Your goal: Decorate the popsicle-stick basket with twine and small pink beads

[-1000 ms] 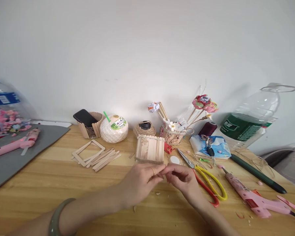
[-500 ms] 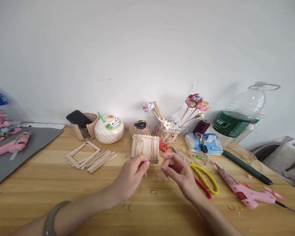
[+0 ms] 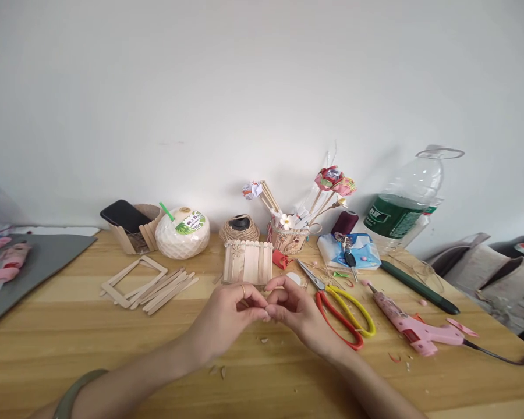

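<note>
My left hand (image 3: 227,314) and my right hand (image 3: 294,314) meet over the middle of the table, fingertips touching. Thumb and forefinger are pinched together on each; whatever lies between them is too small or hidden to name. Just beyond them stands a small box of craft sticks (image 3: 247,262) with a flower shape on its front left, its lower edge partly covered by my fingers. Scissors (image 3: 338,308) with one red and one yellow handle lie right of my right hand. A white disc (image 3: 293,278) shows behind that hand.
Craft sticks (image 3: 170,291) and a stick frame (image 3: 135,279) lie left. Behind are a coconut (image 3: 183,235), twine (image 3: 239,228) and a flower holder (image 3: 288,237). A pink glue gun (image 3: 419,329), its cord and a large bottle (image 3: 402,203) are right. Scraps dot the table.
My hands have come together from a small gap, so the fingertips now touch. The view has turned slightly right, shifting everything left, and the scissors and white disc show more fully.
</note>
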`<act>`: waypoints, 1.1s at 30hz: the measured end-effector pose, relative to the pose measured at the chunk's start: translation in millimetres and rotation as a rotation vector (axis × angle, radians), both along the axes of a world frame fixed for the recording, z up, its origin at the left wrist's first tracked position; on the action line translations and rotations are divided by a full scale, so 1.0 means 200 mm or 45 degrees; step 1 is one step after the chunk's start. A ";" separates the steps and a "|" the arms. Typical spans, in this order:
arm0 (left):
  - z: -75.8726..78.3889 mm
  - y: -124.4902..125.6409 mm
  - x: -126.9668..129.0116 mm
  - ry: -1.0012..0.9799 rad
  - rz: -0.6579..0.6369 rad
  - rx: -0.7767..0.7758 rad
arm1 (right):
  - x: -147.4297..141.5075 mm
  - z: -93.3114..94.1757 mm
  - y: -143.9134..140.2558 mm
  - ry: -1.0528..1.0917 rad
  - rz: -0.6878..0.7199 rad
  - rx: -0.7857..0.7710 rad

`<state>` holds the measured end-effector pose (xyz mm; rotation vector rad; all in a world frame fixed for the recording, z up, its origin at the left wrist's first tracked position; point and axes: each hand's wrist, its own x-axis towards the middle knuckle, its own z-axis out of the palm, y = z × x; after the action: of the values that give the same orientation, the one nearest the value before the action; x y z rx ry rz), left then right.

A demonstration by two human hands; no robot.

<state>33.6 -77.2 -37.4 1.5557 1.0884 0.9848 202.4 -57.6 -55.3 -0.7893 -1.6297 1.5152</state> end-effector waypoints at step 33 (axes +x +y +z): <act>0.23 0.31 -0.20 0.405 0.289 0.525 | -0.02 0.27 0.25 -0.864 -0.193 1.334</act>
<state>-5.8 -14.5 9.2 2.0047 1.3661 1.1973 198.3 -7.6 -1.6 -0.7895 -2.4065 0.1122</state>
